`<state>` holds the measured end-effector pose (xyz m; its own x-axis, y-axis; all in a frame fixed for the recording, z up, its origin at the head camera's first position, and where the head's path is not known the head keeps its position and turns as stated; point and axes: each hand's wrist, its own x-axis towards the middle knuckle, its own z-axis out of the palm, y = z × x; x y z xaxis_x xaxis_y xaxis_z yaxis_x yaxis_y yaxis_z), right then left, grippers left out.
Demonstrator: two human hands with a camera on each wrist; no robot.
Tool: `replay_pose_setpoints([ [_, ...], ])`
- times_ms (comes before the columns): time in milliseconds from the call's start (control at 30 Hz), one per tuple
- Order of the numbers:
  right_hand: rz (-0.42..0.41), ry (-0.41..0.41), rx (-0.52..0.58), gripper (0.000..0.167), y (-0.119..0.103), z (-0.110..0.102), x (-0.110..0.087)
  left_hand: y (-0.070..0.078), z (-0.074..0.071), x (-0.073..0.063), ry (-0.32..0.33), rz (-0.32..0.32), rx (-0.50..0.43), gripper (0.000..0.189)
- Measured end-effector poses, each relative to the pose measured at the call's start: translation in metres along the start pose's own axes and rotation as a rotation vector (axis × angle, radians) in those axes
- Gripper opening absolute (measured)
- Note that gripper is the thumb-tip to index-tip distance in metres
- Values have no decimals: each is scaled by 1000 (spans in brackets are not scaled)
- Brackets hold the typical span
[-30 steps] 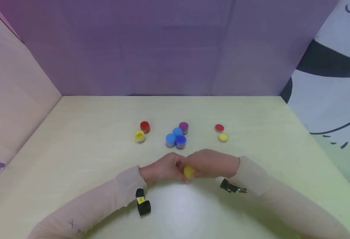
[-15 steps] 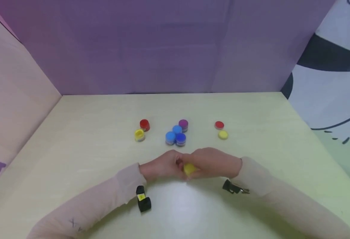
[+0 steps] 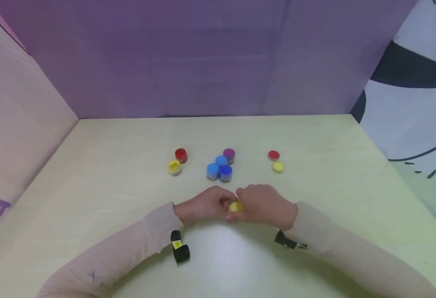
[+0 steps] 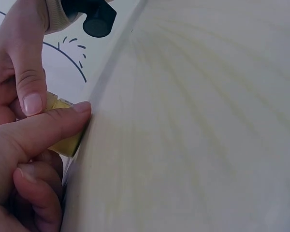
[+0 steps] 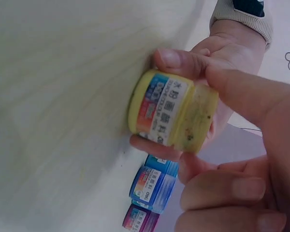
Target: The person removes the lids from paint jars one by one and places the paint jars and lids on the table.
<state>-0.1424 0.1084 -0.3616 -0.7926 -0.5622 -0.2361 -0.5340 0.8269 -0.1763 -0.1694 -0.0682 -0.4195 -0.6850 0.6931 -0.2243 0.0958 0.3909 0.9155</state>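
Observation:
A small yellow paint jar [image 3: 236, 207] with a printed label is held between the two hands above the near middle of the table. My left hand [image 3: 206, 205] grips its body, thumb on one side and fingers on the other, as the right wrist view shows. My right hand [image 3: 266, 205] has thumb and index finger at the jar's paler yellow lid [image 5: 200, 118]. That lid sits on the jar, which lies tilted in the right wrist view. In the left wrist view the left thumb hides part of the jar [image 4: 67, 145].
Beyond the hands stand several blue and purple jars [image 3: 225, 173] in a cluster. To their left are a red jar [image 3: 181, 155] and an uncapped-looking yellow jar [image 3: 174, 167]. A red lid [image 3: 273, 155] and a yellow lid [image 3: 278, 167] lie at right. A purple wall [image 3: 218, 62] rises behind.
My right hand has turned on the yellow jar, its fingers drawing back from over the top, so more of the jar shows. The left hand stays nearly in place.

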Motion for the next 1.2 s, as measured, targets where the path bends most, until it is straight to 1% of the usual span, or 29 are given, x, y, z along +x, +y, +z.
replay_pose_setpoints([
  [67,4,-9,15,39,0,0,0,0,1,0,-6,-7,-8,36],
  [167,-11,-20,37,36,0,1,0,1,2,0,-14,-16,-10,39],
  [300,-49,-12,33,36,1,1,0,3,1,0,-10,-17,30,33],
  [400,-110,-3,28,36,4,0,1,4,-1,0,-6,-30,59,25],
  [500,-186,-5,34,36,7,-1,3,4,-2,0,-7,-50,60,20],
  [600,-251,-17,33,37,10,-5,4,3,-2,0,-11,-49,44,17],
  [700,-297,-35,28,43,12,-8,6,3,-3,-1,-13,-33,33,18],
  [800,-308,-69,31,47,12,-12,6,3,-3,-2,-16,-8,26,26],
  [900,-313,-94,20,42,12,-14,7,4,-3,-2,-18,2,8,36],
  [1033,-325,-104,2,34,12,-17,5,3,-2,-1,-32,5,-43,35],
  [1200,-356,-89,19,38,13,-18,3,3,-1,0,-52,4,-81,31],
])
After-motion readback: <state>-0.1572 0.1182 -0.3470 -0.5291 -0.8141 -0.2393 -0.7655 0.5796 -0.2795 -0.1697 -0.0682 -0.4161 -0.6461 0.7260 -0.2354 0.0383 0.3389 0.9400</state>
